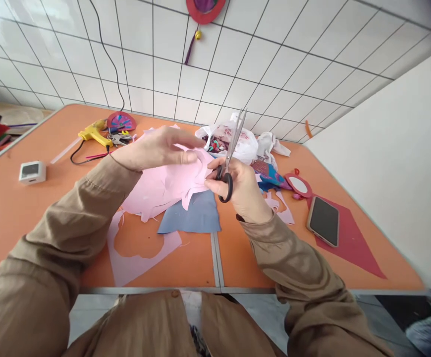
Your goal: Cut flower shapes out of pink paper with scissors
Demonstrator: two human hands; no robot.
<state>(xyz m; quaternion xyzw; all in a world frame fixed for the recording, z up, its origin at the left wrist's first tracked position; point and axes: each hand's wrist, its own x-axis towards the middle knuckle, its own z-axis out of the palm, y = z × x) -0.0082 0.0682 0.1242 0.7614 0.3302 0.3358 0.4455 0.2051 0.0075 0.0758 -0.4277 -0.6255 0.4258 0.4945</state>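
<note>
My right hand (247, 186) grips a pair of black-handled scissors (234, 144), with the blades pointing up and away from me. Its thumb and fingertips are at the edge of a pink sheet (174, 176). Over that sheet reaches my left hand (163, 147), its fingers stretched out and the thumb apart from them; pink shows in the gap between. Several pink layers and cut pieces lie bunched under the hands. A grey-blue sheet (195, 213) is partly beneath the pink ones. Nearer to me lies a pink offcut (137, 265) with a curved cut-out.
A yellow glue gun (93, 131) with its cord, pliers (119, 139) and a small white box (32, 172) are at left. Behind stands a white plastic bag (243, 146) of bits. A phone (324, 220) lies on a red sheet (360, 248) at right, near a round red-rimmed piece (299, 185).
</note>
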